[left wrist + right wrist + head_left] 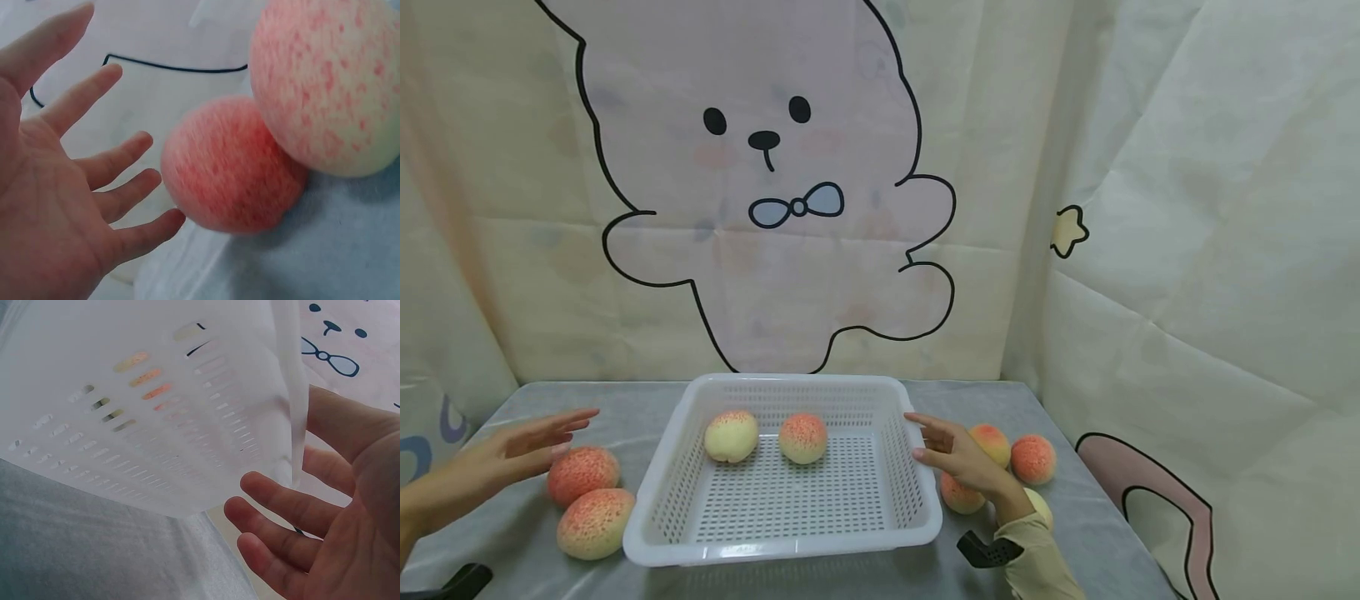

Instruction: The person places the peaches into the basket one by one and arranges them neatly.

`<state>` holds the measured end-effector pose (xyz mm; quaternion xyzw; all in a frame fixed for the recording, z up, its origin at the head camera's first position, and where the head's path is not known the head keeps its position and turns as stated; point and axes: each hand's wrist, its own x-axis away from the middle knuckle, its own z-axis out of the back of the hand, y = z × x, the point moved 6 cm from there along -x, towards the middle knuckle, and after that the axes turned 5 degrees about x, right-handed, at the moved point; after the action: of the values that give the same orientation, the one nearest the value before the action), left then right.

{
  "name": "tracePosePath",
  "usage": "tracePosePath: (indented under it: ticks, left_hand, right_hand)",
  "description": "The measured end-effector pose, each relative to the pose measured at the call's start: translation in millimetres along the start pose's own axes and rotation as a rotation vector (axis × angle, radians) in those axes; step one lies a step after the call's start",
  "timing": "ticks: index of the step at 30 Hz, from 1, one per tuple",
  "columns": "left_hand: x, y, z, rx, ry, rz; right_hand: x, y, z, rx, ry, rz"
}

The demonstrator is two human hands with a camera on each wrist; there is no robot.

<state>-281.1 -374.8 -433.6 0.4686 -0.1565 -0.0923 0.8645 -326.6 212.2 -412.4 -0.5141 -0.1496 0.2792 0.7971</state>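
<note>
My left hand, fingers spread, is beside a red peach left of the basket. A paler speckled peach lies in front of that one. In the left wrist view the little finger comes close to the red peach; I cannot tell whether they touch. At the basket's right rim is my right hand, thumb and index finger at the edge. The right wrist view shows its other fingers loosely bent, apart from the wall. Inside the white plastic basket sit a yellowish peach and a pink-topped peach.
Several peaches lie right of the basket, partly behind my right hand, among them a red-orange peach. A grey cloth covers the table. Behind it hangs a curtain with a cartoon bear. Another curtain borders the right side.
</note>
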Motion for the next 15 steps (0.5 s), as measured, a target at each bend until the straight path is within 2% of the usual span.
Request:
tracePosePath:
  ticks: [7,15]
  left_hand:
    - [1.1,-19.8,-2.4,0.135,-0.114,0.006]
    - [0.0,-31.1,-11.7,0.207,-0.206,0.028]
  right_hand:
    - [1.0,-0.1,0.1,-0.019,-0.003,0.006]
    - [0.9,1.5,1.2,0.003,0.007,-0.004]
